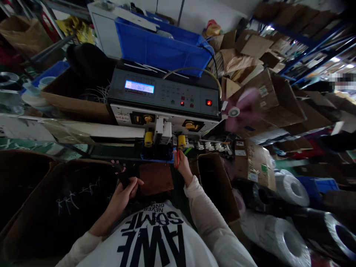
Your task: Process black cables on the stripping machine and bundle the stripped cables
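My left hand (124,193) is closed around a bundle of black cables (123,175) with pinkish ends that stick up and away from me. My right hand (183,167) is closed on a tool with a red handle (177,160), perhaps scissors; its working end is too dark to make out. That hand is at the front of a wire-cutting machine (164,97) with a lit blue display (139,87), just below its right yellow knob (181,141). Another yellow knob (148,138) sits to the left. Below the machine, between my hands, is a brown panel (156,179).
Large cardboard boxes (52,167) of dark cables tied with white ties stand at left. An open carton (219,185) is by my right forearm. A pink fan (244,110) is right of the machine, a blue bin (164,50) behind it. Wrapped wire rolls (278,233) lie lower right.
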Demonstrator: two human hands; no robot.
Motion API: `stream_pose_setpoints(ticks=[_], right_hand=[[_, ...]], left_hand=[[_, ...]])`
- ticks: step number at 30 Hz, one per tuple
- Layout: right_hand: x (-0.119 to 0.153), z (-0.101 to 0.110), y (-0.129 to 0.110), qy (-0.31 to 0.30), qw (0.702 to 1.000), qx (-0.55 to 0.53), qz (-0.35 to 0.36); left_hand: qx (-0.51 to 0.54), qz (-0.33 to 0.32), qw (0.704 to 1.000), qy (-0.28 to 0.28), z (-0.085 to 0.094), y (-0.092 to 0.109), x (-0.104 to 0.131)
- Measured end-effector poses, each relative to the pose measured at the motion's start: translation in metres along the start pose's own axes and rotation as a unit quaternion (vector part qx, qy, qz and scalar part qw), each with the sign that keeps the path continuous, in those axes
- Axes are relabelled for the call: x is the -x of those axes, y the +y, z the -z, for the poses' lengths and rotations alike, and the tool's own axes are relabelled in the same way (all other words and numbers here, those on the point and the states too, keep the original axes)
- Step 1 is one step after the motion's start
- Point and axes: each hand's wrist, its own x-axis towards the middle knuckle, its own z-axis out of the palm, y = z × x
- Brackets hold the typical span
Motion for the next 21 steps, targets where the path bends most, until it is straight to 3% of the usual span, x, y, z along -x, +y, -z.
stream_pose_setpoints(ticks=[3,11,17,21], right_hand=[[0.002,-0.004,0.008,0.046,0.997,0.036,0.059],[0.007,0.000,0.020,0.036,0.988,0.081,0.128],[0.050,0.006,0.030,-0.078,0.979,0.068,0.177],[0.082,0.000,0.047,-0.144,0.980,0.045,0.128]], left_hand=[[0.008,-0.004,1.000,-0.006,-0.005,0.002,-0.001],[-0.004,0.001,1.000,-0.008,-0.011,0.010,-0.002],[-0.022,0.003,1.000,-0.018,-0.019,0.014,-0.008],[-0.007,-0.006,1.000,-0.016,-0.025,0.015,-0.012]])
